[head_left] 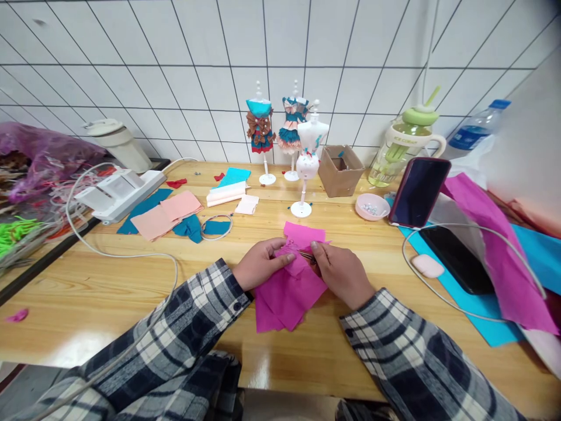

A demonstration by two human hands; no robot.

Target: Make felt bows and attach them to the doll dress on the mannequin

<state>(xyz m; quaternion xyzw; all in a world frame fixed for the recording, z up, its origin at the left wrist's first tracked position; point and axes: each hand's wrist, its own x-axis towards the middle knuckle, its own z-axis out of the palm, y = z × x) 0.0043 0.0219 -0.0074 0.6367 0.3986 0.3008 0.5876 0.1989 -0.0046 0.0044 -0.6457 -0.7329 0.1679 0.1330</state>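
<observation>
Magenta fabric (291,295) hangs in several layers between my two hands, just above the wooden table at the centre. My left hand (263,263) pinches its gathered upper part from the left, thumb on top. On the right, my right hand (344,272) is closed around a small metal tool (307,255) whose tip points left into the gathers; its handles are mostly hidden by the fingers. Another magenta piece (304,233) shows just beyond the hands. Behind it stands a bare white mini mannequin (312,137), with two dressed mannequins (260,126) (291,126) farther back.
A pink bowl of beads (371,207), a small cardboard box (340,171), an upright phone (419,192) and a green-lidded jug (405,143) stand back right. Fabric scraps (166,215), a power strip (125,196) and a white cable (127,255) lie left.
</observation>
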